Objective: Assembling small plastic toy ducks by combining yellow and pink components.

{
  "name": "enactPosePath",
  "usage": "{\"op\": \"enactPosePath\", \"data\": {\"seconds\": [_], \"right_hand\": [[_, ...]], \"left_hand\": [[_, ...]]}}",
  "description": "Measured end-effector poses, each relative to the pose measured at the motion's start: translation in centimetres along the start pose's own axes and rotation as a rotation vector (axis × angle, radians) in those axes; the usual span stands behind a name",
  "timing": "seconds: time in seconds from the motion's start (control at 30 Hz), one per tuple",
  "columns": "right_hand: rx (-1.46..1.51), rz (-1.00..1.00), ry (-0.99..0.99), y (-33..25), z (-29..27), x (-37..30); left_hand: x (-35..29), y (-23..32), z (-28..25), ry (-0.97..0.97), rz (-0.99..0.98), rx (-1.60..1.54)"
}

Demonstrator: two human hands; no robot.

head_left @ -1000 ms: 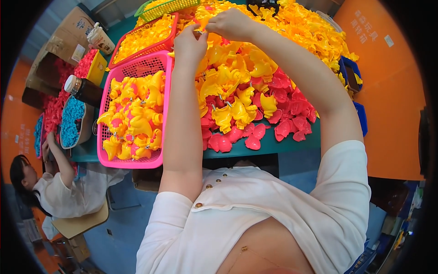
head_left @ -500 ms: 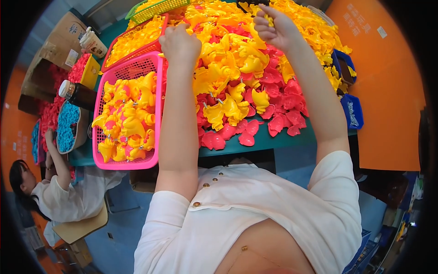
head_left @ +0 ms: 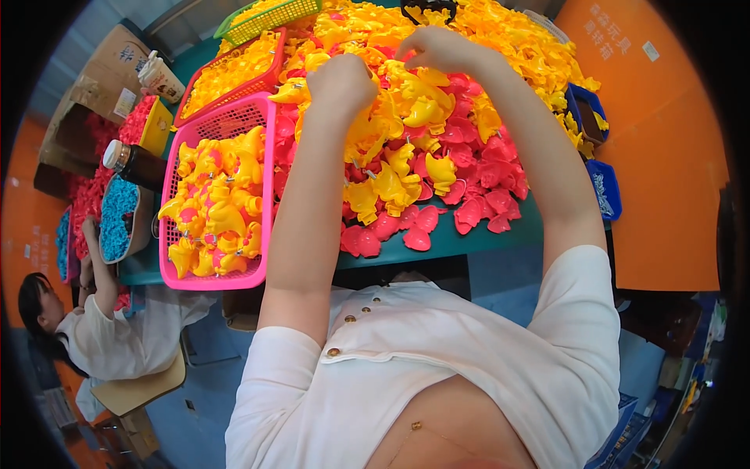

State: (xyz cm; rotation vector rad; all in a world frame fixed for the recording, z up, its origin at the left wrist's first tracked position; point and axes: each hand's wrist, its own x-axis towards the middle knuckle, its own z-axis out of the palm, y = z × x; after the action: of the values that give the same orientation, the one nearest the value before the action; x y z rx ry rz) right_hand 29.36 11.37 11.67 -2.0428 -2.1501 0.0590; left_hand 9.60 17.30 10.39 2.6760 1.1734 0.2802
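Both hands reach out over a heap of yellow plastic pieces (head_left: 406, 117) and pink plastic pieces (head_left: 476, 168) on a green table (head_left: 461, 242). The left hand (head_left: 341, 82) is closed among yellow pieces; the right hand (head_left: 437, 48) pinches at the heap. A pink basket (head_left: 266, 195) of yellow parts sits just left. A seated co-worker (head_left: 101, 336) works at lower left.

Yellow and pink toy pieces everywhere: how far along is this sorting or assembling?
Done: the pink basket holds many joined yellow-and-pink pieces. In hand: the left hand and right hand work on yellow pieces over the pile. Left: a large heap of loose yellow parts and pink parts covers the green table.
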Motion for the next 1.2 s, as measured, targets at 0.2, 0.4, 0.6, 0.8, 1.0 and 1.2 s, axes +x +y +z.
{"op": "enactPosePath", "data": {"seconds": [0.2, 0.4, 0.6, 0.8, 1.0, 1.2], "right_hand": [[-0.333, 0.178, -0.273, -1.5, -0.1, 2.6], [-0.250, 0.208, -0.272, -1.4, -0.4, 3.1], [-0.135, 0.091, 0.115, -0.3, -1.0, -0.6], [-0.185, 0.082, -0.061, -6.8, 0.2, -6.2], [-0.171, 0.167, 0.174, -2.8, 2.3, -8.4], [0.163, 0.285, 0.444, -0.2, 4.3, -10.8]], "left_hand": [[-0.4, -0.2, -0.2, -0.005, -0.022, -0.053], [1.0, -0.1, 0.7, 0.059, 0.094, -0.040], [1.4, 0.2, 0.3, -0.010, 0.096, -0.032], [0.3, -1.5, 0.0, -0.078, 0.189, -0.154], [-1.0, -2.7, 0.6, 0.035, 0.290, -0.177], [-1.8, -2.6, 1.3, 0.306, 0.341, -0.160]]}}
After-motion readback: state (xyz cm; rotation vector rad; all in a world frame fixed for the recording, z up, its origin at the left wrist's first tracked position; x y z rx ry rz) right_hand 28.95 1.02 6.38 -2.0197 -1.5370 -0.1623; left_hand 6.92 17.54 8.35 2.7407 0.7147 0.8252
